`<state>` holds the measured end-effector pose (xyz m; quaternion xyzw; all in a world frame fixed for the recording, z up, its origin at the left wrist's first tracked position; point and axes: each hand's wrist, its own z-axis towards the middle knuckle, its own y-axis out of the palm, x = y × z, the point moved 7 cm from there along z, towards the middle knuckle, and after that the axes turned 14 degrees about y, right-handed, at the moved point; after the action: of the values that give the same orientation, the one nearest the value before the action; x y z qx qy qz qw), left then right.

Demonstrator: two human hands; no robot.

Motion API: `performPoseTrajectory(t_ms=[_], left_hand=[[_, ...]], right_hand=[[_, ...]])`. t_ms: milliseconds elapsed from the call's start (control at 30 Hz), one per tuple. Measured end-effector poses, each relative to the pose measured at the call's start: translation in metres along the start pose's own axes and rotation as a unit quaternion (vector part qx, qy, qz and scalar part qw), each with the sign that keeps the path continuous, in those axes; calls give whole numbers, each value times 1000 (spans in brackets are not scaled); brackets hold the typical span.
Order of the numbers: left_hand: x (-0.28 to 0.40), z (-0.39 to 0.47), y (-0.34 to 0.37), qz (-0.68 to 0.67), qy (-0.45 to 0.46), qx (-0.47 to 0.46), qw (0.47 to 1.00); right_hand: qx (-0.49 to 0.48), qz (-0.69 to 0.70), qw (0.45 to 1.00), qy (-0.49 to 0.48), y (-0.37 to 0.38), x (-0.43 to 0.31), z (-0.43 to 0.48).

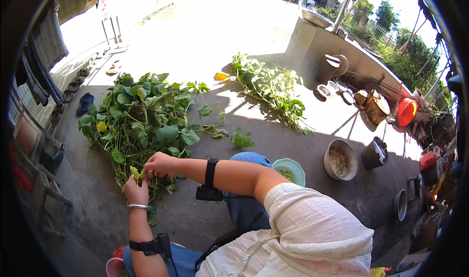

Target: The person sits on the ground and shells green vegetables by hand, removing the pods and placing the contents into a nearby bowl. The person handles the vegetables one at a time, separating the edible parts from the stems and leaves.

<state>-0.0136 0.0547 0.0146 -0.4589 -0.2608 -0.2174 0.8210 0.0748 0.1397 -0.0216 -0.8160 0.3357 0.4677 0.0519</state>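
Note:
A large heap of leafy green bean-like plants (146,119) lies on the concrete floor before me. At its near edge my left hand (136,191), with a silver bangle at the wrist, has its fingers closed on a small yellow-green leafy sprig (137,173). My right hand (159,165) meets it there, its fingertips pinched at the same sprig; what lies between them is too small to tell. Beside my knee stands a pale green bowl (299,170) with small green pieces in it. A pink container (114,268) shows at the bottom edge, partly hidden by my leg.
A second plant pile (269,86) lies farther off in sunlight. To the right stand a metal basin (340,159), a black bucket (374,153) and a tilted metal bowl (400,204). A wooden chair (51,200) is at the left, near blue shoes (85,104).

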Motion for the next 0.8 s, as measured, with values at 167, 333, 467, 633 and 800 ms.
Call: performPoseTrajectory(t_ms=[167,333,467,633,800], left_hand=[[1,-2,1,-56,-51,10,997],[6,2,-4,-90,-38,21,995],[8,1,-3,-64,5,14,998],[10,-1,-3,-54,26,19,998],[10,1,0,-49,27,6,998]], right_hand=[[45,-160,981,-96,1,-11,-7],[24,-128,989,-67,2,-9,-8],[9,-90,995,-31,3,-7,-5],[34,-131,990,-42,2,-8,-5],[61,-175,980,-76,-1,-11,-7]])
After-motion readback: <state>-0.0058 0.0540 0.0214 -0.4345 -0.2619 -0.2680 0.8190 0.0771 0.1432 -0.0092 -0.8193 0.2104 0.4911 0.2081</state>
